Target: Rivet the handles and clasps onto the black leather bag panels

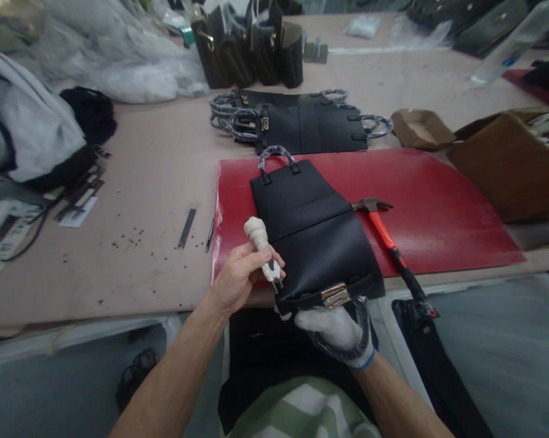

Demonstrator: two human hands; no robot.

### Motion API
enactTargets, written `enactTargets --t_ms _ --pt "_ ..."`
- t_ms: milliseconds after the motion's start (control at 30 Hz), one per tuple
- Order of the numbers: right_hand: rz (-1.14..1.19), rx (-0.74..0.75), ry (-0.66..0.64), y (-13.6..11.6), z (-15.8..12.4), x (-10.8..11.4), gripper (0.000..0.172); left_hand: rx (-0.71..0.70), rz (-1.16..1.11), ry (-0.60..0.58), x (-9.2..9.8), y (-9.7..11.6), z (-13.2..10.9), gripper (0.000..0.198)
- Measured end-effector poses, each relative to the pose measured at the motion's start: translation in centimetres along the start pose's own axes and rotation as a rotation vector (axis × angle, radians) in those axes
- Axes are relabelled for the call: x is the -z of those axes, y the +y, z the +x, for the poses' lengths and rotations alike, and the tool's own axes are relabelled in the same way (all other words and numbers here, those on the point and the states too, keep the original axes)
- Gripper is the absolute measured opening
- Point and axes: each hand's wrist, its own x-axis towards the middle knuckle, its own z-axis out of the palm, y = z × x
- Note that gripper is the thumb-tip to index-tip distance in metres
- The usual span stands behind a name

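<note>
My bare left hand (239, 274) grips a short hand tool (256, 234) wrapped in whitish tape. Two thin metal prongs stick out of its lower end, beside the left edge of a black leather bag piece (315, 234). This piece lies flat, with a plastic-wrapped handle (276, 157) at its far end and a gold clasp (335, 296) on its near edge. Below the clasp, my right hand (333, 328), in a white knit glove, holds that near edge; its fingertips are partly hidden under the leather. A second wrapped handle (364, 325) loops over the glove.
A red mat (442, 213) lies under the leather. On it rests a claw hammer (381, 228), its grip overhanging the table edge. More black bag pieces (310, 128) are stacked behind. A metal strip (187, 228) and scattered specks lie left; a brown box (506, 164) stands right.
</note>
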Motion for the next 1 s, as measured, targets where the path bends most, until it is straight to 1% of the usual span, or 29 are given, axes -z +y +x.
enactTargets --t_ms 100,200,333,500,600,833,1000 --pt "0.002 -0.015 -0.010 0.1 0.0 0.1 0.022 -0.002 -0.002 0.000 0.1 -0.1 0.1 0.042" --pt "0.008 -0.015 -0.002 1.0 0.0 0.5 0.023 -0.009 0.009 -0.001 0.1 -0.2 0.3 0.041" --pt "-0.051 -0.035 0.012 1.8 0.0 0.9 0.027 -0.015 0.025 -0.003 0.3 -0.2 0.5 0.038" --pt "-0.068 -0.043 0.000 1.4 0.0 0.8 0.024 -0.042 0.058 -0.021 0.6 -0.4 0.6 0.037" --pt "-0.075 -0.040 -0.017 1.6 -0.1 0.7 0.028 -0.059 0.084 -0.019 0.7 -0.6 0.5 0.037" --pt "-0.024 0.069 -0.005 2.2 0.5 0.4 0.026 -0.163 0.165 -0.044 1.2 -1.2 0.5 0.034" --pt "-0.062 0.061 -0.016 1.0 1.0 0.0 0.029 -0.217 0.171 -0.019 1.6 -1.4 0.9 0.035"
